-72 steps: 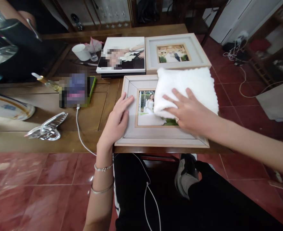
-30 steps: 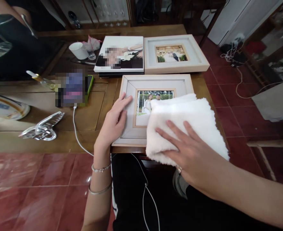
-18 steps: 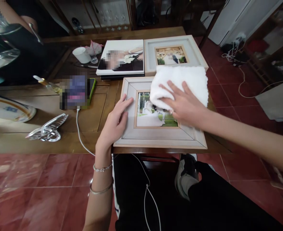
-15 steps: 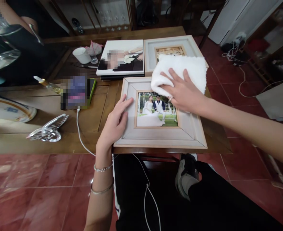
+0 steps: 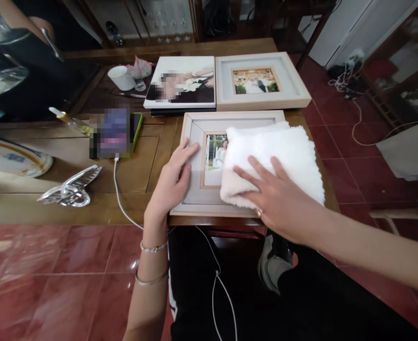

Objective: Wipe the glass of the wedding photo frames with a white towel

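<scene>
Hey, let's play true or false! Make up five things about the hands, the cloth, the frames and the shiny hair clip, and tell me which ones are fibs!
1. The right hand lies on a white cloth. True.
2. The left hand is on the cloth too. False: it rests on the left side of the near frame.
3. The cloth hides part of the near frame's photo. True.
4. The silver hair clip is on the floor. False: it lies on the wooden table.
5. The far frame has nothing in it. False: a small picture shows inside.
</scene>
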Demonstrator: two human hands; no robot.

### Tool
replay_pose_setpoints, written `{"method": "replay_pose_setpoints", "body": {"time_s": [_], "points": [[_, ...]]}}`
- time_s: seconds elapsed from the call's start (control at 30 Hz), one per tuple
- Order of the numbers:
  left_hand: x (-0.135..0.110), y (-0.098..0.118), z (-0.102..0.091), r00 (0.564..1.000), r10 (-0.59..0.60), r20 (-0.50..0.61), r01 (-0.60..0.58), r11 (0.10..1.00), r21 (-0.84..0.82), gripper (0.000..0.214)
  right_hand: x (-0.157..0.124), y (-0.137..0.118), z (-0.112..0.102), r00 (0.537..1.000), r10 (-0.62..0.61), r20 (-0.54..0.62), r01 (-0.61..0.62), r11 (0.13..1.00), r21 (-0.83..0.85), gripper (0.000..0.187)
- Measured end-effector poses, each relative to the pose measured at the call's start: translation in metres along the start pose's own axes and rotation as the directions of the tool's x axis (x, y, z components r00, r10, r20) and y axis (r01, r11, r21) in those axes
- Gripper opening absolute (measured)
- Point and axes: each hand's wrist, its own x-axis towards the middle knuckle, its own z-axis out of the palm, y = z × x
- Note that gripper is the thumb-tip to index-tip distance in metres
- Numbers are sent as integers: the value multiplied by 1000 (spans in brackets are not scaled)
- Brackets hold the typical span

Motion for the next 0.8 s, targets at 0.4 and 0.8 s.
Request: {"method": "replay_pose_setpoints", "body": {"time_s": [0.4,0.8], "points": [[1,-1,-3,999,38,25,-37,999,-13,50,35,32,4,1000,-5,-10,6,1000,29,59],[1,0,-2,1000,24,11,-24,1000,2,48,87,84,5,998,56,37,-53,996,-64,58]]}}
